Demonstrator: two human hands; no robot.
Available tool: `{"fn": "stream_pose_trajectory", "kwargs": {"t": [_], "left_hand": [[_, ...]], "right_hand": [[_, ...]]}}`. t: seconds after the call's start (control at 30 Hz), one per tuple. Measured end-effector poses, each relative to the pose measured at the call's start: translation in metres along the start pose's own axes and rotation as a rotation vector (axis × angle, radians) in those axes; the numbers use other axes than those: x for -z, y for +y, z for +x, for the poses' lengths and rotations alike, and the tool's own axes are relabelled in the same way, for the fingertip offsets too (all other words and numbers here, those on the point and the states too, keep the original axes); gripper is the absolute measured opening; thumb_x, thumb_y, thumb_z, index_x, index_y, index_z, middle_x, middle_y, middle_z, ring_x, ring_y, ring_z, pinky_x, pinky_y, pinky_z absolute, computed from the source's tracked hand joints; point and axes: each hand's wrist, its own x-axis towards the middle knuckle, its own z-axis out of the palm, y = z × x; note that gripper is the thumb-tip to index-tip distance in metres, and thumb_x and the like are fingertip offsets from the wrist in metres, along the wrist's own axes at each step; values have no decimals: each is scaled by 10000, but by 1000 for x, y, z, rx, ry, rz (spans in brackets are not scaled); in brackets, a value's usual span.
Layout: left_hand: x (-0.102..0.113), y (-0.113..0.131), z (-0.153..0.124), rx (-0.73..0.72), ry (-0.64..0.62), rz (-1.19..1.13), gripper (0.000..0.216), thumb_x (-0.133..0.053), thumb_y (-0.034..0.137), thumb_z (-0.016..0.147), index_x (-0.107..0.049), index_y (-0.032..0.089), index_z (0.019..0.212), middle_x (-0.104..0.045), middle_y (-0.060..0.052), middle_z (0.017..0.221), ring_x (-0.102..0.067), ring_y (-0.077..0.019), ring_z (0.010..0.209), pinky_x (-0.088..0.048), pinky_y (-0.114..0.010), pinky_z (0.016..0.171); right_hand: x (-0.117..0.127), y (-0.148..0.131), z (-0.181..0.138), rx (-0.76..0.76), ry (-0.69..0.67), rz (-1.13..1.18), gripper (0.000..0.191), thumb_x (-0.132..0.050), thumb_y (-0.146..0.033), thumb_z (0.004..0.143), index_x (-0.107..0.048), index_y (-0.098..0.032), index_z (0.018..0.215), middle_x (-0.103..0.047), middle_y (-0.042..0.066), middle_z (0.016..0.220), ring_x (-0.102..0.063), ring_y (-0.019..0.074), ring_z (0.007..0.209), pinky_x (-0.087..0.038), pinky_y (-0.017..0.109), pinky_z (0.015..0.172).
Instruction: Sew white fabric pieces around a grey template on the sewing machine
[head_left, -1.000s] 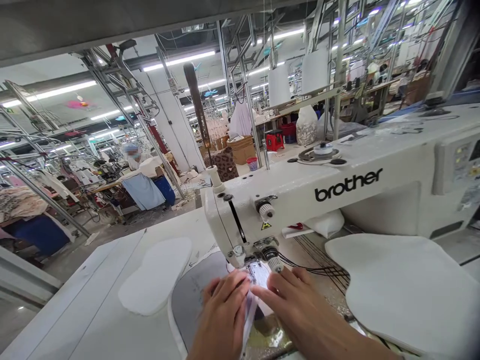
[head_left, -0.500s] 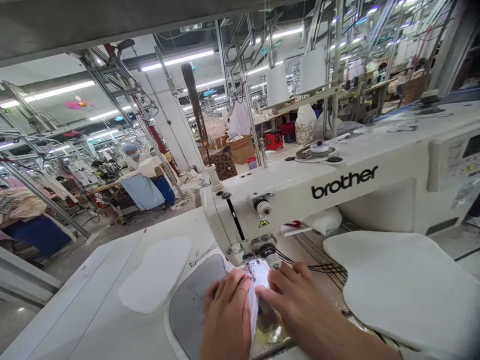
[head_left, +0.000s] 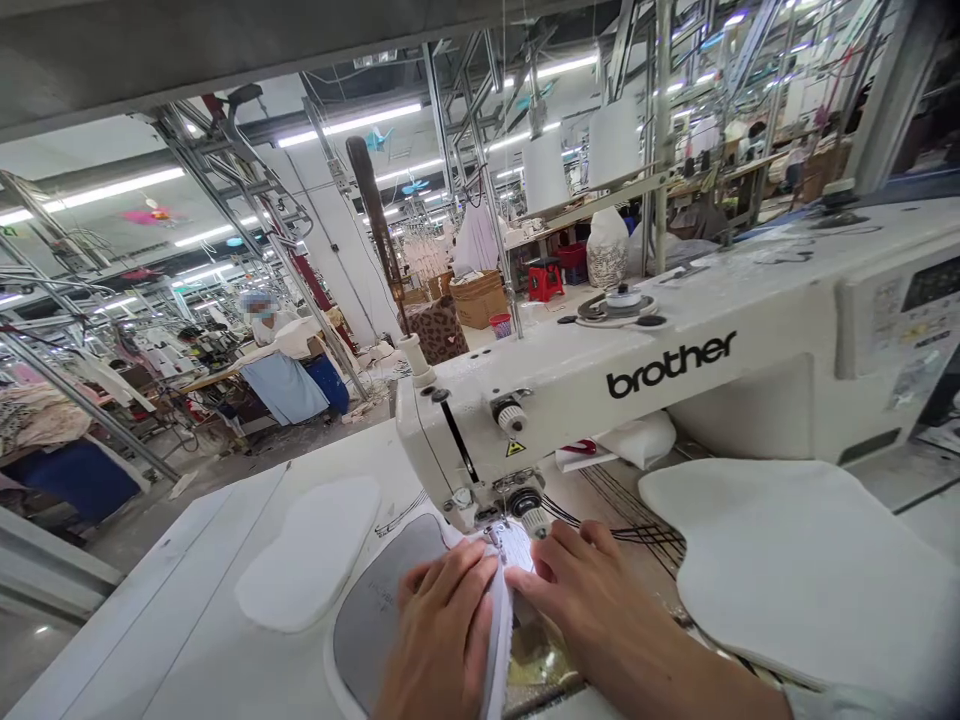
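Note:
A white sewing machine (head_left: 540, 410) marked "brother" stands over the table, a light shining on its needle plate (head_left: 516, 545). Left of the needle, my left hand (head_left: 442, 620) presses on a white fabric piece (head_left: 501, 640), its fingers together along the edge at the presser foot (head_left: 491, 535). On that fabric lies a grey template sheet (head_left: 375, 610) with faint writing, partly covered by my hand. My right hand (head_left: 581, 590) rests right of the foot, fingers curled in, thumb tip at the fabric's edge. What its curled fingers grip, if anything, is hidden.
A white cut piece (head_left: 307, 555) lies at left on the table (head_left: 202, 610). A larger white shaped piece (head_left: 795, 560) lies at right, beside dark lines on the tabletop. White thread cones (head_left: 546, 170) stand behind the machine. A person (head_left: 262, 320) sits farther back.
My left hand and the fabric with the grey template have shifted slightly left and toward me. The right hand stays near the needle plate. The whole view has moved a little.

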Motion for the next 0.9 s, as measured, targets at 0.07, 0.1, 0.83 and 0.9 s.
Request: {"fn": "stream_pose_trajectory", "kwargs": {"t": [0.07,0.1,0.83,0.9], "left_hand": [[-6,4,-2,42,40,-6,348,-400,174,951,-604,247,1223,-652,-50,1293,-598,-199,1196,-464,-352,893],[-8,7,-2,53,51,-6,350,-400,171,946,-609,251,1216,-656,-47,1284,-604,-200,1182,-460,-355,880],[-21,31,1,275,160,142,345,-378,139,943,-643,260,1129,-693,-35,1212,-638,-230,1085,-420,-397,825],[-24,29,1,255,145,176,350,-380,133,938,-630,259,1149,-690,-38,1214,-642,-235,1072,-426,-398,797]], "right_hand": [[-2,0,-1,2,-7,-7,185,-638,-133,813,-524,-249,901,-528,-17,768,-469,193,765,-266,343,738],[-3,0,-1,-2,4,-14,178,-629,-127,817,-525,-249,894,-527,-15,761,-469,194,764,-265,342,731],[12,-5,4,20,-46,76,142,-622,-104,859,-543,-219,833,-564,-22,788,-500,167,757,-286,322,726],[11,-4,4,22,-35,67,135,-622,-104,859,-554,-220,859,-566,-20,798,-500,171,763,-283,325,722]]}}
